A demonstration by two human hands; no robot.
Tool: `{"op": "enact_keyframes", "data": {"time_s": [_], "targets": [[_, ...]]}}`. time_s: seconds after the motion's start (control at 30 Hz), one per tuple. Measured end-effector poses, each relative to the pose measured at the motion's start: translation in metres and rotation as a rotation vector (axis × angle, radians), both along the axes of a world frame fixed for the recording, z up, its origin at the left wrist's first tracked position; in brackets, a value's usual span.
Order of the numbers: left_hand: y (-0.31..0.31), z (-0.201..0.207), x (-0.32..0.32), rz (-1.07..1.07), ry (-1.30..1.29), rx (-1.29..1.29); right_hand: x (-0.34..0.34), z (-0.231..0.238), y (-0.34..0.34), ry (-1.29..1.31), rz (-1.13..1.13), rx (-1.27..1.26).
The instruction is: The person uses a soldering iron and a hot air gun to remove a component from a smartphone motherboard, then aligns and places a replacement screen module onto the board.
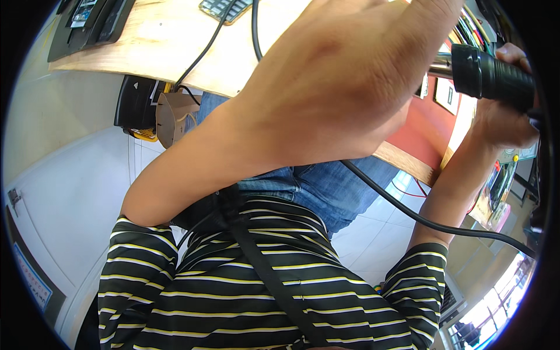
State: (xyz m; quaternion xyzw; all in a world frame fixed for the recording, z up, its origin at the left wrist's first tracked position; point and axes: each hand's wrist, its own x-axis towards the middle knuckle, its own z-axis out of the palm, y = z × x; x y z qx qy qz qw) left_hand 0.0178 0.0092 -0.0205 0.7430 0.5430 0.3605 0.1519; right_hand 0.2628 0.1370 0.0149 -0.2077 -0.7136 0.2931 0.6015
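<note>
Nearest, the left hand (344, 87) hides one end of a metal shaft (441, 65); I cannot tell its grip. The right hand's (507, 125) grip wraps the shaft's black handle (487, 73), raised before the worktop's (157, 41) right side. Beyond, a keypad (226, 9) lies well behind the worktop's near edge.

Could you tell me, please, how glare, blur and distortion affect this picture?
Head view: the wooden table is washed out nearly to white toward the top middle; head view: the window at lower right glares; head view: the table's front edge bows from lens distortion; head view: the left hand, looming large near the lens, looks slightly soft.
</note>
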Motion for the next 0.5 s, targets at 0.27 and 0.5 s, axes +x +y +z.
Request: {"op": "enact_keyframes", "data": {"time_s": [0.27,0.5], "targets": [[-0.001,0.001,0.004,0.035,-0.063,-0.014,0.011,-0.005,0.009,-0.139,-0.108,0.089],[0.002,0.0,-0.006,0.013,-0.11,-0.025,0.023,-0.001,0.016,-0.098,0.012,0.07]]}}
